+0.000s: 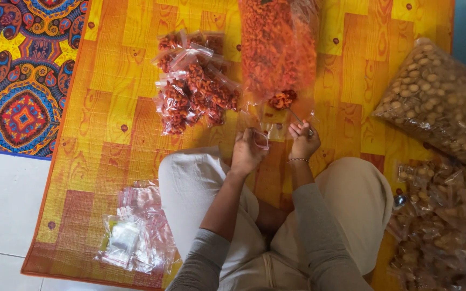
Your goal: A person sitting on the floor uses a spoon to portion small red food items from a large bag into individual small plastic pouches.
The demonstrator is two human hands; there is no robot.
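Note:
I sit cross-legged on an orange mat (114, 124). My left hand (247, 152) holds a small clear zip bag (261, 138) open by its rim. My right hand (303, 141) grips a metal spoon (299, 118) loaded with reddish-orange curly snacks (282, 99); the spoonful hovers just beyond the little bag. Right behind it stands a big clear bag of the same orange snacks (276, 43), its mouth toward me.
A pile of filled small snack bags (192, 89) lies to the left of the big bag. Empty zip bags (136, 231) are stacked by my left knee. Large bags of pale round snacks (438, 97) and smaller packs (443, 226) sit on the right. A patterned rug (22, 70) lies far left.

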